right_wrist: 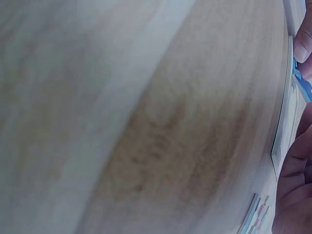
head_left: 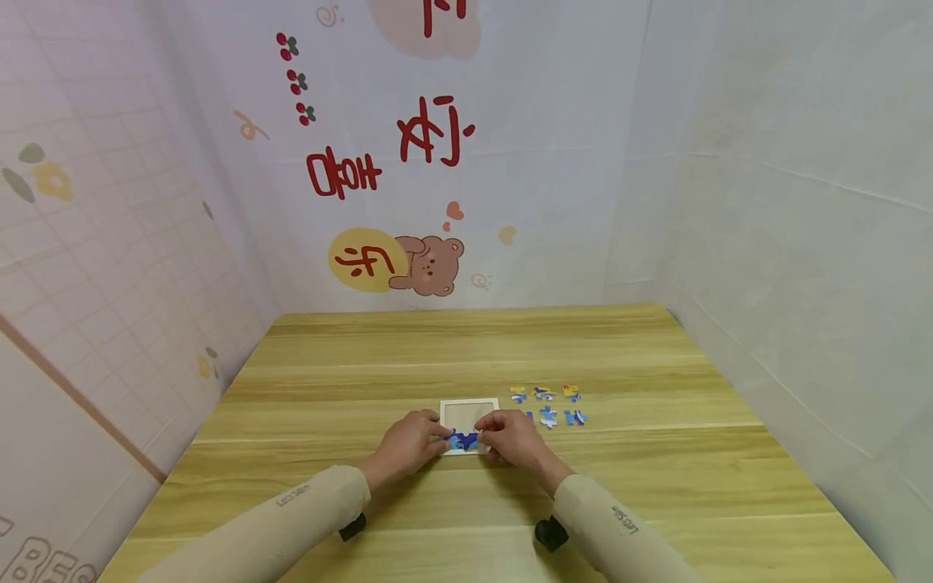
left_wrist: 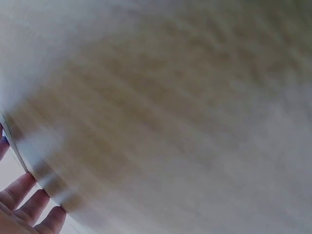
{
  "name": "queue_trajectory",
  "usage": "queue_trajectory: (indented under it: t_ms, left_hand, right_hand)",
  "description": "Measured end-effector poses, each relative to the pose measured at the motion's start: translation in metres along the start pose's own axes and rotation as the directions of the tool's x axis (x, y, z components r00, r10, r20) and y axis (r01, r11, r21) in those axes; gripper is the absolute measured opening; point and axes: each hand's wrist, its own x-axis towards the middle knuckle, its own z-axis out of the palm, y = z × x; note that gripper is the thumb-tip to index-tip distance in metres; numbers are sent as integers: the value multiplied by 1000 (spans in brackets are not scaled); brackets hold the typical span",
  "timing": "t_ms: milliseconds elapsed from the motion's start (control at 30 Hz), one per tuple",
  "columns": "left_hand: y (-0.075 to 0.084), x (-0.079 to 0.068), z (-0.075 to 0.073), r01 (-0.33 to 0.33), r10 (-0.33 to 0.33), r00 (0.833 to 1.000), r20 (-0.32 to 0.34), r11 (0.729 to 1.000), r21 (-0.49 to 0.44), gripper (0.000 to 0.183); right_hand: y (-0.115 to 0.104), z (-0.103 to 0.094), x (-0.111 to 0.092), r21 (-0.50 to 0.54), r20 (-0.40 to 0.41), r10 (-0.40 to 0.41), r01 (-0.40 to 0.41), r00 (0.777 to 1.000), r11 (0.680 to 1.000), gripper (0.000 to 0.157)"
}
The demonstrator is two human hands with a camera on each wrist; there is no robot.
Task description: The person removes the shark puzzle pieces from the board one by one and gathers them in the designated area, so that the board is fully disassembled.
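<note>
A small white puzzle frame [head_left: 469, 402] lies on the table, its beige bottom showing in the far part. Joined blue puzzle pieces [head_left: 463, 441] fill the near left of it. My left hand [head_left: 410, 441] rests at the frame's left side, thumb and index fingertip pressing on the blue pieces. In the left wrist view its other fingers [left_wrist: 36, 204] lie extended along the edge. Over the near right corner, my right hand [head_left: 513, 437] pinches a puzzle piece between thumb and index finger, mostly hidden by the fingers. The right wrist view shows its fingers curled beside blue pieces [right_wrist: 303, 87].
Several loose puzzle pieces [head_left: 548, 417] in blue, white and yellow lie in two rows right of the frame, one partly behind my right hand. The wooden table [head_left: 350, 356] meets a printed cloth wall [head_left: 539, 267] at the back and cloth on both sides.
</note>
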Motion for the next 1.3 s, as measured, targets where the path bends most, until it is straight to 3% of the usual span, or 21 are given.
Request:
queue_trajectory:
  t_ms: [233,633,1300]
  left_hand:
    - [1,-1,0,-8,8,1000,-8,1000,6,22]
    - [5,-3,-2,11,-11,1000,-1,1000,-7,23]
    - [3,-5,1,-37,36,999,-38,999,-13,22]
  right_hand:
    - [4,-8,-2,15,-25,45,-44,999,999,13]
    - [13,-25,-7,54,-46,22,-19,999,998,13]
    - [32,-69,-16,125,-154,73,-54,985,991,15]
